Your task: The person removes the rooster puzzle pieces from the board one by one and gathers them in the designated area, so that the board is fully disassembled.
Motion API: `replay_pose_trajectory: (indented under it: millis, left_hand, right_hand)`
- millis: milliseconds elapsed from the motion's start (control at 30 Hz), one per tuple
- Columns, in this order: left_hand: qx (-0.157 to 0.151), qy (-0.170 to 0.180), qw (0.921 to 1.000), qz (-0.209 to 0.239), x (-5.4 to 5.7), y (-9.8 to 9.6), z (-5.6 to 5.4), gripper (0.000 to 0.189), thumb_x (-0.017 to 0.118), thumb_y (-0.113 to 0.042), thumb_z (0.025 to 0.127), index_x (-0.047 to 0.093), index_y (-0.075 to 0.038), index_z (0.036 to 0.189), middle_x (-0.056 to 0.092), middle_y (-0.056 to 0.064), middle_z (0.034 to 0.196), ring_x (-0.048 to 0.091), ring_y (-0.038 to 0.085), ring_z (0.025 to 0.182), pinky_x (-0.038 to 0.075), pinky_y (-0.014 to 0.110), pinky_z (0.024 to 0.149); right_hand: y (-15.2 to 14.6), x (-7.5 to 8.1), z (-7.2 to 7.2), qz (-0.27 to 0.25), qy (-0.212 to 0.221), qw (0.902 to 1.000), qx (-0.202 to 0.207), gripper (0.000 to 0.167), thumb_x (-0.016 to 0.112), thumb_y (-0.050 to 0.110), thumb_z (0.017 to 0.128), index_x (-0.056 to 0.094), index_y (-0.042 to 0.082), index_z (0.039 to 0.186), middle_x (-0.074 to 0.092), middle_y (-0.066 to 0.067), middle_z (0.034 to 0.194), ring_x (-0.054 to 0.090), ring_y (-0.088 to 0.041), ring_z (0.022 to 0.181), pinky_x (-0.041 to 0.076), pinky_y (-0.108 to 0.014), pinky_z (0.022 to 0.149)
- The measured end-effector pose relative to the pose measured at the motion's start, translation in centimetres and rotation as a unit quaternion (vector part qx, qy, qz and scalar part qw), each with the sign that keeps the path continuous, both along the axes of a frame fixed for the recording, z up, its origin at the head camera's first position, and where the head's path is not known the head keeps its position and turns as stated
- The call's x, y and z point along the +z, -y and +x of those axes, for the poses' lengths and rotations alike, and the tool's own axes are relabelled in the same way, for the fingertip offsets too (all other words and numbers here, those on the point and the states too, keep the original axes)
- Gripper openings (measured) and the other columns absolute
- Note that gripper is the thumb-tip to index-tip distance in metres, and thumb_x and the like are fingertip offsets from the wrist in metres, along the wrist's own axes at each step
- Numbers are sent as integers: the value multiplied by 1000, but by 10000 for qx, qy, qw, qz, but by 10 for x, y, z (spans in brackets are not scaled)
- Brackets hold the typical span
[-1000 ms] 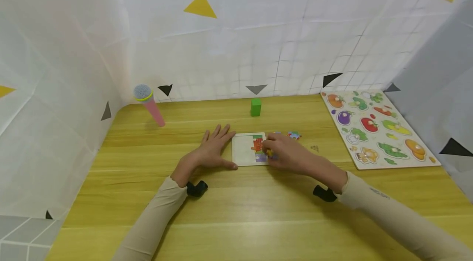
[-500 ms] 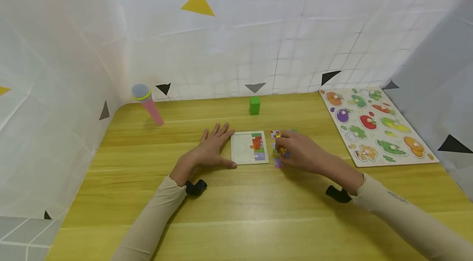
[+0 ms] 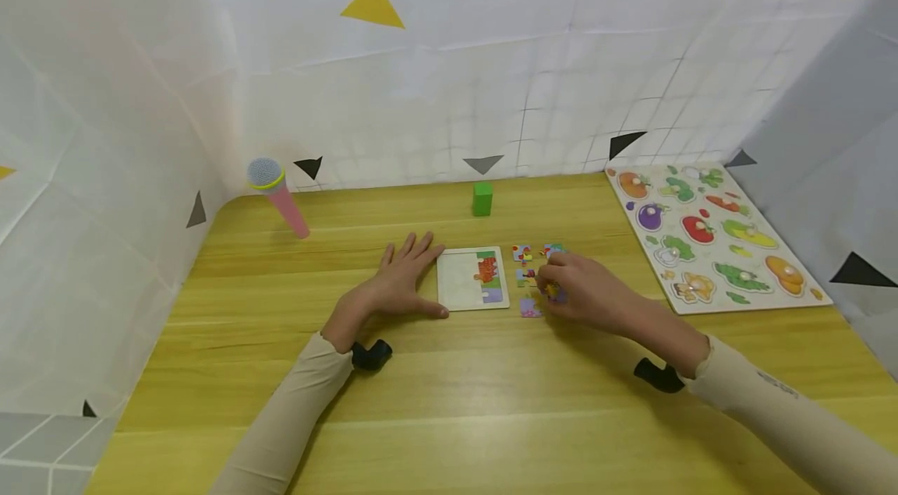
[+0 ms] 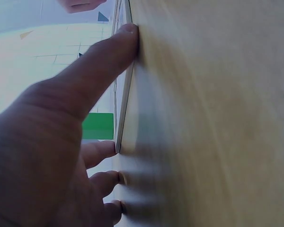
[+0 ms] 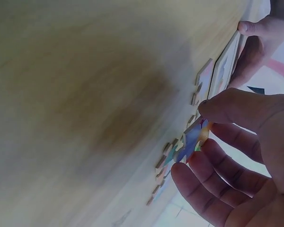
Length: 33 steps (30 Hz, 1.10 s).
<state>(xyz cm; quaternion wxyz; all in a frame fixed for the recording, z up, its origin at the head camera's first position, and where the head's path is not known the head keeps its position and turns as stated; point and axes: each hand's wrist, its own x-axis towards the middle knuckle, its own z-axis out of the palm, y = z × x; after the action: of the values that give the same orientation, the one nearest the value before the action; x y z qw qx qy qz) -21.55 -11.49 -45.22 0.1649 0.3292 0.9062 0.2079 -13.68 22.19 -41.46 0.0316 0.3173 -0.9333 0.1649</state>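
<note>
My left hand (image 3: pixel 400 288) lies with spread fingers at the left side of a small white puzzle tray (image 3: pixel 458 284); its thumb and index fingertip touch the tray's edge in the left wrist view. Joined pieces with an orange-red picture (image 3: pixel 487 272) fill the tray's right part. Right of the tray, my right hand (image 3: pixel 589 292) pinches a puzzle piece (image 5: pixel 194 138) between thumb and fingers, low over the table. Several loose puzzle pieces lie around it, among them a purple piece (image 3: pixel 531 308) and a blue-red piece (image 3: pixel 522 253). The hand partly hides others.
A green block (image 3: pixel 482 199) stands behind the tray. Back left is a pink toy microphone (image 3: pixel 286 203). A vegetable peg board (image 3: pixel 708 238) lies on the right. White sheeting (image 3: pixel 449 90) walls off the table's (image 3: pixel 449 401) back and sides.
My right hand has moved right, from the tray's right edge to among the loose pieces, carrying the puzzle piece. More loose pieces show now. The left hand stays at the tray.
</note>
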Motion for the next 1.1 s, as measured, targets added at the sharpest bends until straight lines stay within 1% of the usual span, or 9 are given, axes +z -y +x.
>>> replay_pose_trajectory:
  millis: [200,367,667,867,1000,1100]
  left_hand:
    - [-30,-9,10000,-19,1,0,-1,115,79,-64,75,18,-18,162,0,7,168,-9,32,152,-9,59,116]
    - [-26,1,10000,-67,3,-1,0,115,78,-65,76,18,-19,162,-1,8,168,-9,32,152,-9,59,116]
    - [-29,25,10000,-13,3,0,0,114,78,-63,76,18,-18,162,0,8,168,-9,32,152,-9,59,116]
    - [-12,28,10000,9,2,0,0,115,78,-64,76,18,-18,162,-1,8,168,-10,31,152,-10,58,116]
    - [-27,34,10000,28,1,0,0,115,78,-64,75,18,-19,162,-1,7,168,-10,31,152,-10,58,116]
    - [-31,33,10000,8,2,0,0,115,78,-64,75,18,-18,162,-1,7,168,-10,31,152,-10,58,116]
  right_hand:
    - [-4,-3,3,80,-19,10000,-32,18,85,10,76,70,13,86,58,2,84,49,-10,73,47,-30,65]
    - [-5,-5,6,45,-25,10000,-30,21,85,7,74,69,14,85,55,3,82,47,-10,71,45,-30,63]
    - [-7,-7,9,95,342,9993,-145,19,82,6,77,68,16,85,54,2,82,46,-10,71,45,-29,62]
    - [-8,-7,9,142,460,9987,-159,18,82,7,78,68,16,86,55,3,83,47,-10,72,46,-30,64]
    - [-8,-6,9,129,461,9988,-87,18,82,8,78,70,15,88,58,2,85,51,-10,74,48,-30,65]
    - [-8,-4,8,117,304,9995,19,19,84,11,77,71,14,90,60,1,88,53,-11,75,49,-31,66]
